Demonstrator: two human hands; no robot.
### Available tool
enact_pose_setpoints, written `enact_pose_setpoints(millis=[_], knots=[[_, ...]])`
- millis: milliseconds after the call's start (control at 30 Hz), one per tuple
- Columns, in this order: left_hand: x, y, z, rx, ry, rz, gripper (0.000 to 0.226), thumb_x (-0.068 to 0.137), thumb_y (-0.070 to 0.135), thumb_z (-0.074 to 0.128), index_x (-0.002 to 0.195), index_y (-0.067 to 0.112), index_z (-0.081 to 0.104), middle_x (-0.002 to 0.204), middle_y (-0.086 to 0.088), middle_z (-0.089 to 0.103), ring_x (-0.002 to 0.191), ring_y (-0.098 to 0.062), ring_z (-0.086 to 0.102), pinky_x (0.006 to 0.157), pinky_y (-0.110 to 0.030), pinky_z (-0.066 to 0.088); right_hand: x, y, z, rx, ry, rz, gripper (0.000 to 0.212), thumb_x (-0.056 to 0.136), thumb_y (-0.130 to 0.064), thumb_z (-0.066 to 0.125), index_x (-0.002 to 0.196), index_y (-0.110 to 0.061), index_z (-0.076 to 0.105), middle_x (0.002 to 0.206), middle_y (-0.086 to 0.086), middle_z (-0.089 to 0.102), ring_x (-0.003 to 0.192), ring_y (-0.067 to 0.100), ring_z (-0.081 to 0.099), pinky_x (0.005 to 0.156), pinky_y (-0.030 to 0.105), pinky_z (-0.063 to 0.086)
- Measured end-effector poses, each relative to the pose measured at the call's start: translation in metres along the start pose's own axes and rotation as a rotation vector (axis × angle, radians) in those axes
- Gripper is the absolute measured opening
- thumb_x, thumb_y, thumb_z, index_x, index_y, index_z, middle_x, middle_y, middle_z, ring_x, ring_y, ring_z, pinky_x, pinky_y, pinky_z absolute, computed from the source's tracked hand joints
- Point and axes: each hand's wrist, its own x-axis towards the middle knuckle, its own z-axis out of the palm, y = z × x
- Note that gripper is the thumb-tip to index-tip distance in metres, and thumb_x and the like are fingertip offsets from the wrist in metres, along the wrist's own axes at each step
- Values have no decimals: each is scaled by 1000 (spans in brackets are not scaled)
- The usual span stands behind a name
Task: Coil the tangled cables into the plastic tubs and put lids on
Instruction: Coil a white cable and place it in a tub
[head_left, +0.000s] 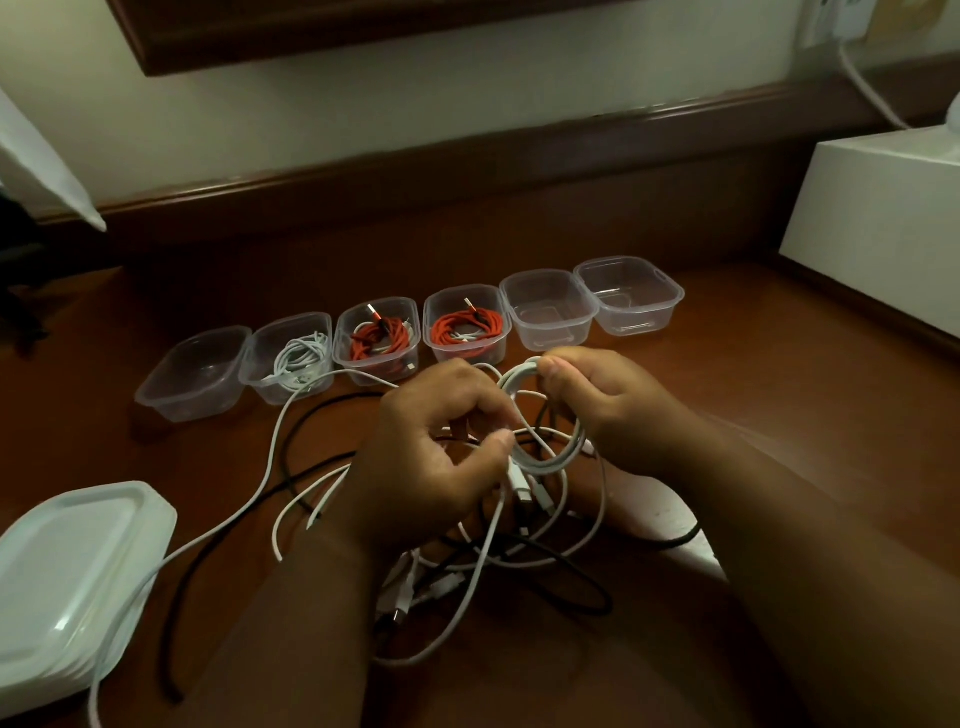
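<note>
A small coil of white cable hangs between my hands above the wooden floor. My right hand pinches its top and my left hand pinches its lower left side. Under the hands lies a tangle of white and black cables. Behind them stands a row of several clear plastic tubs. The leftmost tub is empty. To its right, one tub holds a white cable, then two tubs hold red cables. At the right end two tubs are empty.
A stack of clear lids lies at the lower left, with a white cable running over its edge. A white box stands at the right by the wall. A dark wooden skirting board runs behind the tubs.
</note>
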Motion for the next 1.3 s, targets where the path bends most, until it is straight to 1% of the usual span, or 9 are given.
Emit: enact_pose_setpoints(millis=[133, 333, 433, 533, 767, 867, 1000, 1100, 1300], knots=[[-1, -4, 3, 97, 45, -5, 21, 78, -3, 65, 90, 13, 72, 88, 3, 62, 80, -17, 62, 65, -27, 51, 0, 0, -5, 49, 49, 28, 36, 105, -33, 35, 76, -22, 53, 66, -6, 47, 57, 4, 43, 57, 27, 38], [-3, 2, 12, 94, 150, -86, 7, 83, 18, 73, 89, 17, 70, 81, 8, 64, 73, -13, 63, 60, -18, 49, 0, 1, -1, 24, 117, -53, 31, 99, -38, 35, 76, -25, 53, 66, -4, 49, 57, 9, 44, 55, 29, 38], [-2, 1, 15, 211, 170, -108, 21, 77, 22, 83, 85, 19, 64, 76, 8, 59, 68, -13, 58, 56, -17, 46, 0, 1, 2, -87, 122, -115, 28, 98, -38, 35, 78, -28, 52, 67, -1, 52, 60, 16, 48, 53, 27, 38], [-2, -1, 19, 231, 231, -198, 23, 78, 20, 80, 81, 20, 57, 72, 6, 59, 63, -12, 58, 53, -21, 48, -1, 0, 3, -149, 149, -169, 24, 99, -35, 36, 78, -36, 48, 66, -7, 52, 61, 9, 51, 52, 18, 38], [-4, 0, 16, 314, 219, -241, 9, 88, 22, 72, 81, 18, 68, 66, 11, 63, 66, -3, 62, 56, -19, 49, 0, 6, 1, -375, 163, -168, 27, 102, -42, 31, 77, -40, 40, 65, -8, 53, 60, 12, 52, 49, 26, 39], [-2, 1, 9, 196, 191, -311, 7, 90, 22, 69, 84, 22, 68, 70, 9, 65, 69, -6, 64, 61, -24, 53, 0, 5, -6, -371, 145, -111, 26, 100, -40, 33, 78, -36, 45, 65, -6, 54, 61, 14, 53, 49, 25, 38], [4, 2, -4, -84, 146, -442, 8, 88, 19, 70, 82, 24, 73, 80, 0, 70, 78, -20, 67, 75, -44, 59, 0, -1, -14, -142, 94, 2, 31, 104, -28, 37, 80, -23, 55, 66, -3, 55, 57, 15, 48, 54, 29, 39], [6, 2, -4, -173, 142, -498, 8, 83, 23, 73, 85, 30, 77, 91, 0, 70, 91, -27, 64, 86, -47, 55, -3, -8, -14, 241, 74, 105, 35, 105, -25, 35, 74, -18, 49, 56, -11, 44, 52, 7, 39, 53, 26, 34], [7, 9, 3, -449, 329, -681, 26, 56, 40, 78, 72, 20, 77, 73, -5, 74, 66, -14, 69, 63, -30, 55, -3, -9, -3, 781, 5, 102, 34, 94, -39, 41, 70, -21, 56, 59, -5, 42, 52, 14, 35, 53, 30, 32]])
